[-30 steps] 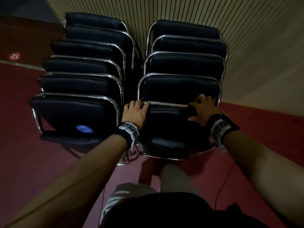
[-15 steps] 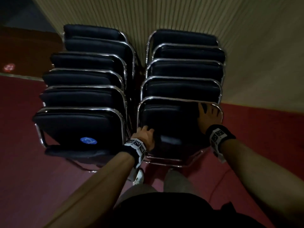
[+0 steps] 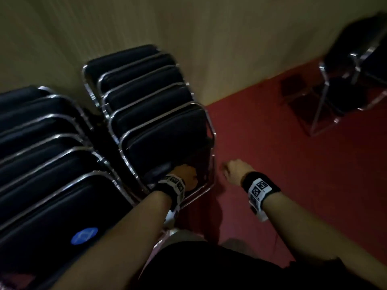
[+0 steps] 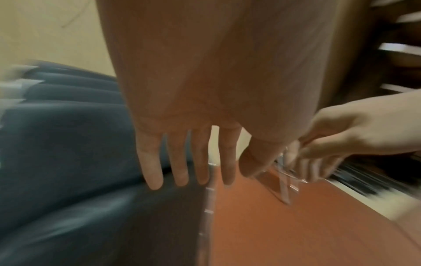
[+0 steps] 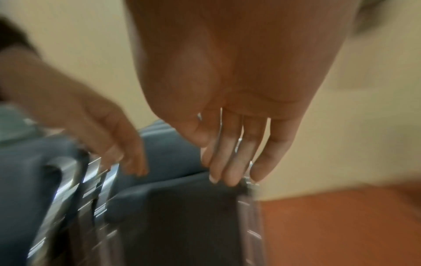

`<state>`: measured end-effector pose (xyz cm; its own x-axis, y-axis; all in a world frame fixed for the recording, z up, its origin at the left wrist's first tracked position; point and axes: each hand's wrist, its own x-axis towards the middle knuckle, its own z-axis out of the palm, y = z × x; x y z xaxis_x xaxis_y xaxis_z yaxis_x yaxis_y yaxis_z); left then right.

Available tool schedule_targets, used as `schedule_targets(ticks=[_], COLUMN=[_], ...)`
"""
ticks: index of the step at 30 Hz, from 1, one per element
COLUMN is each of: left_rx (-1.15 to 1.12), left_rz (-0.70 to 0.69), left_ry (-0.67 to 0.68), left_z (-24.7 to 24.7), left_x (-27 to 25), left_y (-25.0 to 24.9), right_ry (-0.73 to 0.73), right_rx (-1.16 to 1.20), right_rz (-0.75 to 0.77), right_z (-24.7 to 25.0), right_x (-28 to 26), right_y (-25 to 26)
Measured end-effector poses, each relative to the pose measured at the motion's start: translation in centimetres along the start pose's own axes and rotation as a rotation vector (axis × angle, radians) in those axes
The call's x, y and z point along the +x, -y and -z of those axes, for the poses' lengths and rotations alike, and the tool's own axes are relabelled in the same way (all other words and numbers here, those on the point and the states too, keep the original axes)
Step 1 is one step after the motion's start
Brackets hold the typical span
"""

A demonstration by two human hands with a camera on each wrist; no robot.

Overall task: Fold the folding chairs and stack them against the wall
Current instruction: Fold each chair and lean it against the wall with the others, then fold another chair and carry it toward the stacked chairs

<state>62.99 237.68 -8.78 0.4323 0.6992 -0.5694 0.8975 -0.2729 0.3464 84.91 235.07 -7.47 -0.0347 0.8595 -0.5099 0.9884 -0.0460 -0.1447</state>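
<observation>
Two rows of folded black chairs with chrome frames lean against the beige wall: a left row and a right row. My left hand hangs over the lower part of the front chair of the right row, fingers straight and holding nothing; whether it touches is unclear. My right hand is off the chair, over the red floor just right of it, fingers relaxed and empty. The wrist views are blurred.
One unfolded black chair stands on the red floor at the far right near the wall. The front chair of the left row carries a blue round sticker. My legs are close behind the right row.
Both hands have let go of the front chair of the right row and dropped lower. My head has swung right, bringing the unfolded chair into view.
</observation>
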Motion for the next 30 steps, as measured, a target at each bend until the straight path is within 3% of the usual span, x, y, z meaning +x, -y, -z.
schedule_targets(ticks=[6, 10, 14, 22, 30], left_rx=[0.293, 0.490, 0.537, 0.659, 0.769], left_rz=[-0.295, -0.480, -0.631, -0.879, -1.023], left_ry=[0.175, 0.211, 0.211, 0.325, 0.395], left_z=[-7.7, -16.5, -25.7, -37.8, -45.3], left_x=[0.6, -1.8, -5.6, -12.6, -11.6], left_y=[-17.2, -31.2, -44.8, -61.0, -75.6], right_ry=[-0.038, -0.050, -0.069, -0.141, -0.090], right_rx=[0.224, 0.326, 0.442, 0.679, 0.883], right_rz=[-0.371, -0.556, -0.751, -1.030, -1.266], right_z=[-7.1, -13.8, -21.0, -30.0, -37.4], right_x=[-17.0, -31.9, -46.8, -66.1, -76.3], right_y=[-15.9, -24.9, -32.3, -39.4, -45.6])
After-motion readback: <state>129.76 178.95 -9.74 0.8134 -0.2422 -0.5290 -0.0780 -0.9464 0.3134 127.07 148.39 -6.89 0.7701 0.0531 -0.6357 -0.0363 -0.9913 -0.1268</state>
